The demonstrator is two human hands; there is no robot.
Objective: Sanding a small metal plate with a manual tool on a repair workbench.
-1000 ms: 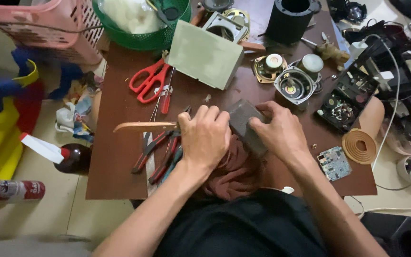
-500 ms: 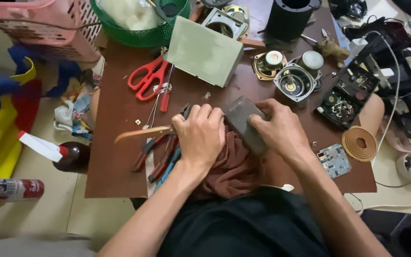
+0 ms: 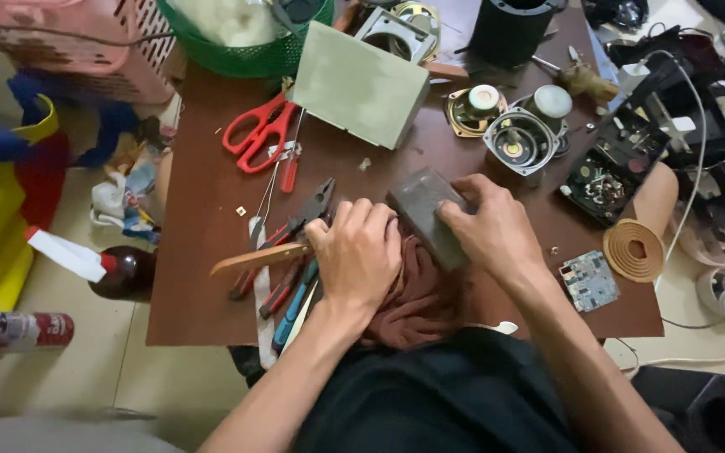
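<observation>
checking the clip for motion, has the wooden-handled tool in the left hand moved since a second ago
Yes. The wooden-handled tool has dropped toward the table's near edge, away from the red scissors.

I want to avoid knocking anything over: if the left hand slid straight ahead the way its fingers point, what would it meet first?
Probably the gray block the right hand holds; the left hand already seems to touch it, though depth is unclear.

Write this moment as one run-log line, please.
left hand: grips wooden-handled tool, rests on dark red cloth | right hand: holds grey block | nearby: pliers, red scissors
</observation>
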